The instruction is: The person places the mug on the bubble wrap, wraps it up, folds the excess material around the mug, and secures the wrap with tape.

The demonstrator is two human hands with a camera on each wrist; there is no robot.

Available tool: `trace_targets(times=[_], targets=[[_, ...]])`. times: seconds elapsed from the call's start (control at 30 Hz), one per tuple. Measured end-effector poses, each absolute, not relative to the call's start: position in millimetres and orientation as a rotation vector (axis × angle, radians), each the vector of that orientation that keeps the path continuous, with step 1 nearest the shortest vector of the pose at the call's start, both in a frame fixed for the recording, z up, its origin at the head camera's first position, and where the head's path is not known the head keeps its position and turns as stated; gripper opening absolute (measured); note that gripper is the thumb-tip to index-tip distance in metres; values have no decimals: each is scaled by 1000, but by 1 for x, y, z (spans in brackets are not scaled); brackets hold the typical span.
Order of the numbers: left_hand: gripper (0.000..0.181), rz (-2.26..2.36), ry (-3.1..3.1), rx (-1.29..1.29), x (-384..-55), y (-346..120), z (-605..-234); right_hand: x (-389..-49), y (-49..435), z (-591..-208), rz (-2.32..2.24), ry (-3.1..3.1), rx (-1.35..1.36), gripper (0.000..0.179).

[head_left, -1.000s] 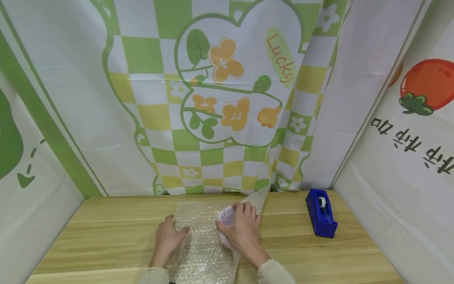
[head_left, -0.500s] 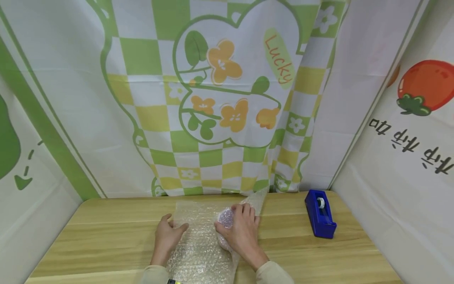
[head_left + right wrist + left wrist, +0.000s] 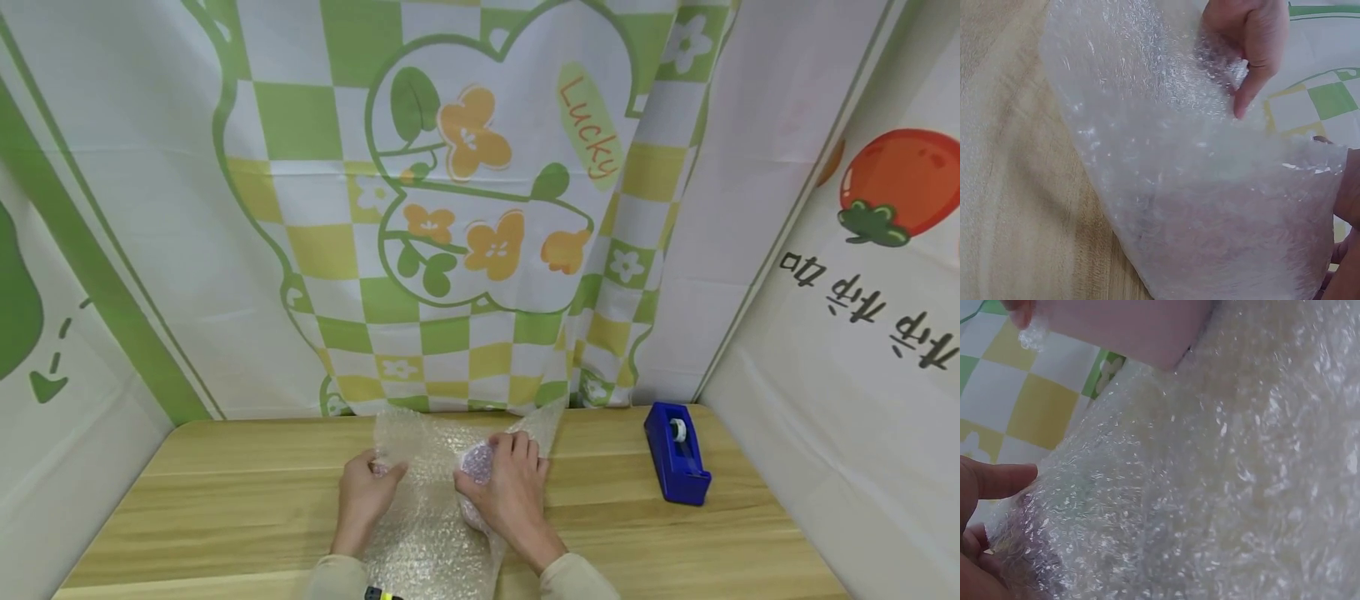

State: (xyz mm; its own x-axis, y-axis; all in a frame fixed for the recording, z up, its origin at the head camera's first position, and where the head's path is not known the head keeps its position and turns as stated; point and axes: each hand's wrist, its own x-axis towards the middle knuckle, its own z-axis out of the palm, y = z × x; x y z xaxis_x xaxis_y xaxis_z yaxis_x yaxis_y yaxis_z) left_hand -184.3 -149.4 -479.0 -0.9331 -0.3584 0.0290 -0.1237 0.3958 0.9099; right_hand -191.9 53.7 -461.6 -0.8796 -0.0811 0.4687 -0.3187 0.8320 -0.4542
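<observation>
The wooden worktop [image 3: 210,500] stands before one checked curtain [image 3: 315,121], between white walls [image 3: 840,450]. On it are one blue tape dispenser [image 3: 677,454], at right, and one bubble wrap sheet [image 3: 427,542], partly covering one pink item [image 3: 1129,325]. Of two hands, the left grip [image 3: 366,496] pinches the sheet's left edge; the right grip [image 3: 510,487] is clamped on the pink item.

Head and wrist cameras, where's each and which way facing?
Head: on the head, facing forward and down at the table, bubble wrap and checkered cloth; left hand and right hand show.
Left wrist: on that wrist, facing bubble wrap; left hand at left edge, part of right hand at top.
Right wrist: on that wrist, facing bubble wrap and table; right hand at right edge, left hand at top.
Wrist views share bubble wrap and checkered cloth.
</observation>
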Motion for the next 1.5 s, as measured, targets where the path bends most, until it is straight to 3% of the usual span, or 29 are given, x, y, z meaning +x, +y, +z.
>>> trace_targets(times=[0.27,0.7,0.93,1.5], targets=[[9,-1581,-2399,315,-179,-140,-467,-192,53,-462,729,-2569,293,61],[3,-1728,-2387,-71,-166,-124,-455,-193,54,-466,702,-2564,296,60],[13,-1840,-2362,-240,-165,-120,-452,-193,53,-467,692,-2550,293,60],[6,-2000,-2350,-317,-164,-114,-444,-192,58,-463,830,-2573,372,61]])
